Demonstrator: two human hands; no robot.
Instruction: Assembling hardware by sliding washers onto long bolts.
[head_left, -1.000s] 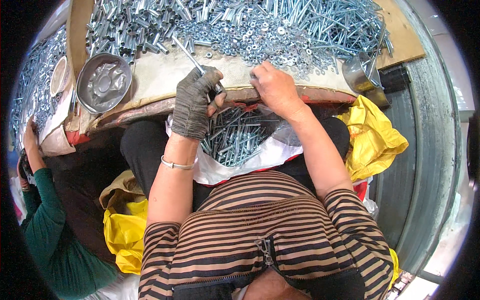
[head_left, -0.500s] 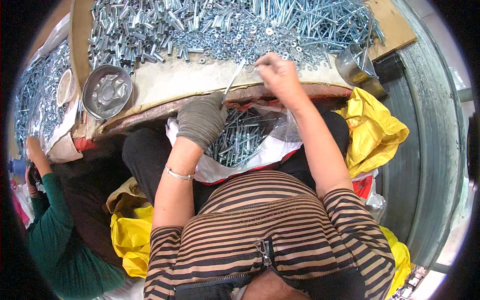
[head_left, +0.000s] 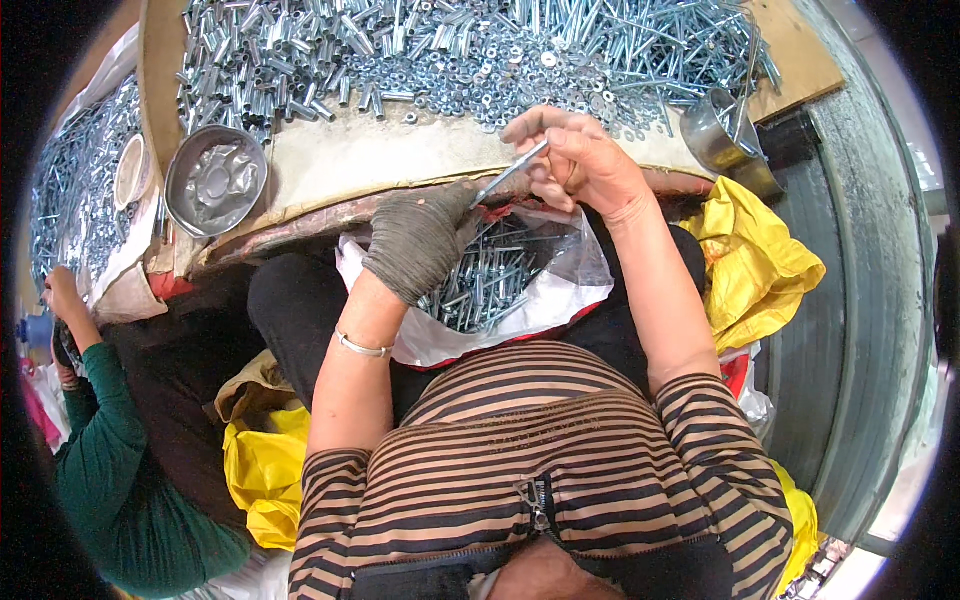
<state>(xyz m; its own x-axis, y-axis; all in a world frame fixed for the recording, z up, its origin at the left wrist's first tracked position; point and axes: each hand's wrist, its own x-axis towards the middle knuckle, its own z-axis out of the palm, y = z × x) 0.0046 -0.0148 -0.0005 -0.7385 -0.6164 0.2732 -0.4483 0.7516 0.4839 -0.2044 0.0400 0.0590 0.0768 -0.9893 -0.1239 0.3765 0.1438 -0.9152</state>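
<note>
My gloved left hand point(head_left: 420, 240) is closed round one end of a long, thin metal bolt point(head_left: 508, 172), which slants up to the right. At its far tip is my bare right hand point(head_left: 585, 165), thumb and forefinger bent in on the tip and the other fingers loosely curled. Whatever small piece those fingers may hold is hidden. Below both hands, a white plastic bag point(head_left: 560, 300) lies open in my lap with many metal bolts point(head_left: 485, 285) inside. Beyond them, small washers point(head_left: 490, 85) are spread along the front of a heap on the worktop.
Metal sleeves point(head_left: 270, 70) lie heaped at the left, long bolts point(head_left: 680, 45) at the right. A round metal bowl point(head_left: 255, 200) stands left; a metal cup point(head_left: 708, 135) holding bolts leans right. Yellow sacking point(head_left: 755, 255) lies beside me. At far left, a co-worker's green sleeve point(head_left: 110, 420) shows.
My right hand has come from the washers' edge to the bolt's tip, its fingers now round it. My left hand has shifted slightly right, and the bolt is tilted lower.
</note>
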